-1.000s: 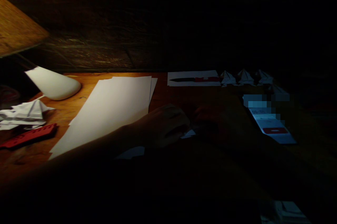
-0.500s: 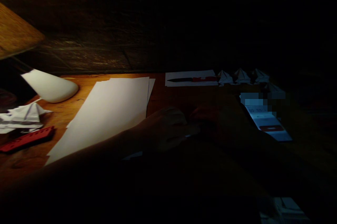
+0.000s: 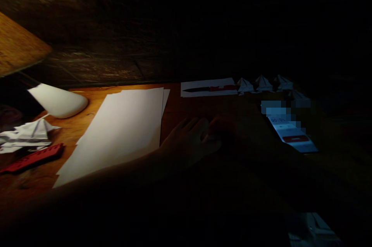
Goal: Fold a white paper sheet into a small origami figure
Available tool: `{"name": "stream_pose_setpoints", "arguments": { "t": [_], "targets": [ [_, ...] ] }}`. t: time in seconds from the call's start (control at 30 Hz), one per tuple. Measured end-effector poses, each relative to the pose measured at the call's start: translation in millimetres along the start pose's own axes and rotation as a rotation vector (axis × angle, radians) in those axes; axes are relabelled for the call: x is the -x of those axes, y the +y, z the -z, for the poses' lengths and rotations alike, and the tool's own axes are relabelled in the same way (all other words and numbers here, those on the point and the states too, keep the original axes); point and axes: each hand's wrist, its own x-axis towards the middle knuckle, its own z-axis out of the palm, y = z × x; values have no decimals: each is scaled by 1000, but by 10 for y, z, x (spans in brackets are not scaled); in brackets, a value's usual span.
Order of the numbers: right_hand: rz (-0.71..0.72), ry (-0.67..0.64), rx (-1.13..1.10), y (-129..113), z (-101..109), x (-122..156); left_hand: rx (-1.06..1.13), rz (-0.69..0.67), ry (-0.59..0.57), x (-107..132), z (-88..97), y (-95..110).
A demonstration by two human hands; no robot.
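My left hand (image 3: 186, 140) rests in deep shadow on the wooden desk (image 3: 37, 177), its forearm lying across the lower edge of a stack of white paper sheets (image 3: 124, 131). My right hand (image 3: 223, 129) is barely visible in the dark, directly beside it. A pale sliver of paper (image 3: 208, 138) shows between the two hands. Shadow hides how much it is and whether either hand grips it. Neither hand touches the phone (image 3: 287, 131) to the right.
A white desk lamp (image 3: 58, 101) stands at the left, above a folded white paper piece (image 3: 29, 132) and a red ruler (image 3: 33, 158). Along the back lie a black-and-red craft knife (image 3: 209, 89) on a white sheet and several paper planes (image 3: 263, 83).
The view has drifted slightly, shifting the desk items in frame. The paper scrap once visible below my left hand is hidden, and that hand's fingers now show more spread.
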Motion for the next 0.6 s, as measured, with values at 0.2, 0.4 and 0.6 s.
{"name": "stream_pose_setpoints", "arguments": {
  "t": [0.2, 0.4, 0.6],
  "targets": [
    [52, 0, -7, 42, -7, -42, 13, -108, 52, -2, -28, -42],
    [69, -21, -6, 38, 5, -27, -121, -312, 19, -60, 7, -47],
    [27, 7, -16, 13, -15, -22, -185, -387, 10, -112, 73, -39]
  ]
}}
